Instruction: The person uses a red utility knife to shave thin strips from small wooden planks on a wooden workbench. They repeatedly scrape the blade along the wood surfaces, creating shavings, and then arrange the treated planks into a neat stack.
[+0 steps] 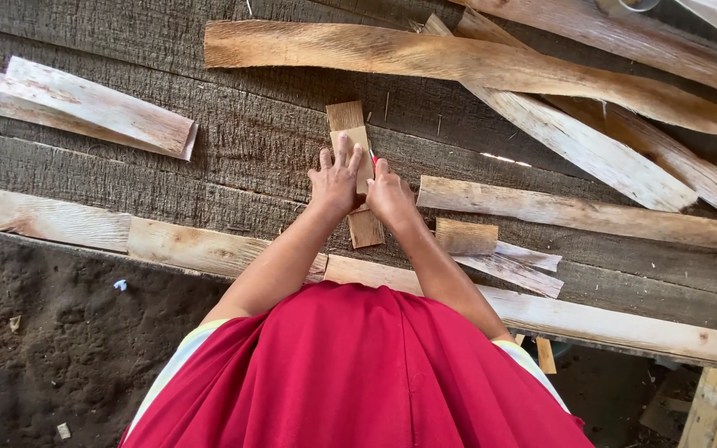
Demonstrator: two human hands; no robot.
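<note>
A short narrow wood strip (350, 118) lies lengthwise on the dark weathered plank floor (242, 141), with a smaller pale piece on top of it. My left hand (334, 181) presses flat on that strip, fingers spread. My right hand (389, 197) is closed beside it, touching the strip's right edge, with a small red object (373, 158) poking out above the fingers. The lower end of the strip (366, 228) shows below both hands. My red shirt fills the bottom of the view.
Long pale wood slats (458, 58) lie across the top and right. A slab of offcuts (85, 108) rests at upper left. Short pieces (466, 236) sit right of my hands. Boards (168, 245) edge the planks; dark soil (60, 332) lies at lower left.
</note>
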